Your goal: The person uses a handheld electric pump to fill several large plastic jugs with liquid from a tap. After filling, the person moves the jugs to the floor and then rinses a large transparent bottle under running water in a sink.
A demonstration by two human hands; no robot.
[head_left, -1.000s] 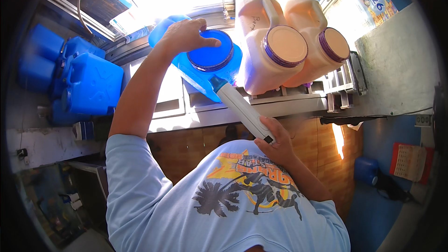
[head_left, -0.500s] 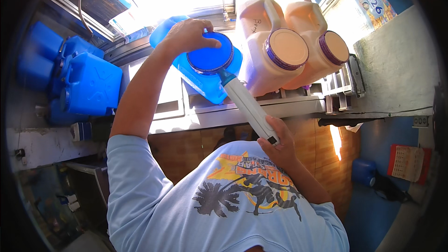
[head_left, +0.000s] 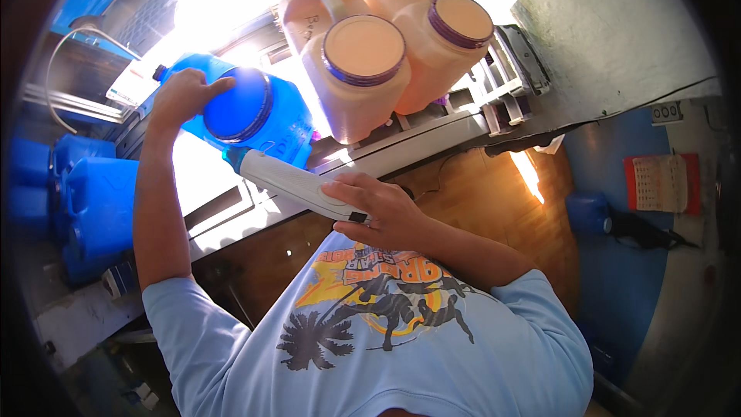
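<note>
A blue plastic water jug (head_left: 287, 120) with a round blue lid (head_left: 238, 100) lies on the ledge in front of me. My left hand (head_left: 185, 97) grips its far left side, with the thumb reaching over the lid. In my right hand (head_left: 378, 207) is a white stick-shaped hand-held tool (head_left: 297, 185) with a teal nozzle. That nozzle points at the near edge of the lid; whether it touches cannot be told. A dark band circles the lid's rim.
Two pale, clear jugs (head_left: 340, 100) with peach lids stand to the right on the ledge. Several blue containers (head_left: 100, 201) are stacked at far left. A metal rack (head_left: 502, 77) and a rough grey wall (head_left: 617, 31) are at the right. A power outlet (head_left: 666, 113) sits farther right.
The view has turned, so the jugs now appear farther left. My right hand has swung the tool to a flatter angle, its nozzle shifting left along the lid's near edge. Both hands keep their hold.
</note>
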